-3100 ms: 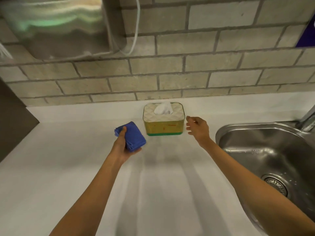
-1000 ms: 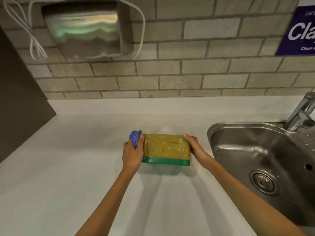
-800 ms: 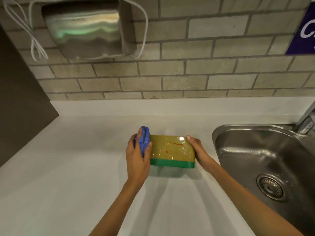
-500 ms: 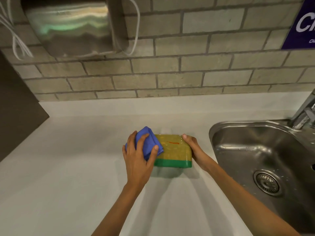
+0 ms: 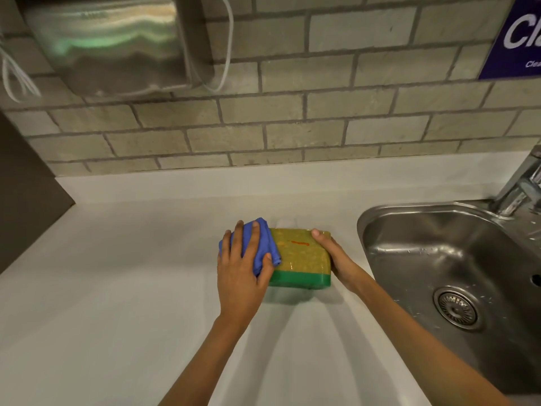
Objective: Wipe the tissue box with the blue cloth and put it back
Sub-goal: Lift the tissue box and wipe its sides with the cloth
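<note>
The tissue box (image 5: 301,256) is yellow with a green base band and small orange marks. It is tipped so its long side faces up at me, and a bit of white tissue (image 5: 286,222) shows behind its far edge. My left hand (image 5: 241,271) presses the folded blue cloth (image 5: 260,247) onto the box's left part, fingers spread over the cloth. My right hand (image 5: 333,256) grips the box's right end, thumb on the upper corner.
A steel sink (image 5: 456,276) with a drain lies just right of the box, its tap (image 5: 521,186) at the far right. A brick wall (image 5: 292,118) with a metal dispenser (image 5: 111,45) rises behind the white counter (image 5: 117,288). A dark panel (image 5: 26,194) stands at left.
The box came forward from the wall and was tipped on its side between both hands. In the last second my left hand slid the cloth from the box's left end onto its upturned face.
</note>
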The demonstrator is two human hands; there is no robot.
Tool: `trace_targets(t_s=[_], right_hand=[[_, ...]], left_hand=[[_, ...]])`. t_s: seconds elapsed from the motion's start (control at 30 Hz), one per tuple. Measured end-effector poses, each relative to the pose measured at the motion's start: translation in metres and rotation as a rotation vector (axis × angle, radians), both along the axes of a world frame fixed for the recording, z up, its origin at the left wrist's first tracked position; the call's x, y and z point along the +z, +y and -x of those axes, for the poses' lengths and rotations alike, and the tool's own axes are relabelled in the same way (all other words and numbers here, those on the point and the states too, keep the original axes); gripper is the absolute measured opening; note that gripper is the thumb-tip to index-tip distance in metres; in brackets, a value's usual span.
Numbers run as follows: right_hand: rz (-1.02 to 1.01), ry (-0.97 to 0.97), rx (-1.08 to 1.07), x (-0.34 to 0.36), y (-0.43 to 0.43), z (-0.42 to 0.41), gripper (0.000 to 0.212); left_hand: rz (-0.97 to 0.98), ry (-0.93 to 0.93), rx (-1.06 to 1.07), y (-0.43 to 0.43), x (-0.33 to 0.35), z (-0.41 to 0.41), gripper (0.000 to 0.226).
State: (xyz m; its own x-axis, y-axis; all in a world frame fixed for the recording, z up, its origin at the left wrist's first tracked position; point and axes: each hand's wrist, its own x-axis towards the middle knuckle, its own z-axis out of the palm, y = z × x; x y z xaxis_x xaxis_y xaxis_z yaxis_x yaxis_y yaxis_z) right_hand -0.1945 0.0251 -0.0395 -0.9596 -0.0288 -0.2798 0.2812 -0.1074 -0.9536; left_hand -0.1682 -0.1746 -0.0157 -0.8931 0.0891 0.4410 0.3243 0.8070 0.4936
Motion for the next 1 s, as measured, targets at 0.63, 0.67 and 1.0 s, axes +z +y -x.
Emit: trace_targets(t_s=[0.63,0.67,1.0], right_hand=[[-0.147,0.009,0.057,0.007,0.0,-0.007,0.097],[-0.155,0.013,0.061,0.008,0.0,-0.007,0.094],[-0.099,0.033,0.065,0.008,-0.002,-0.01,0.1]], left_hand=[[0.172,0.134,-0.063,0.002,-0.005,-0.011,0.052],[0.113,0.095,-0.017,-0.002,-0.004,-0.01,0.054],[0.245,0.161,-0.105,0.024,0.001,-0.014,0.053]])
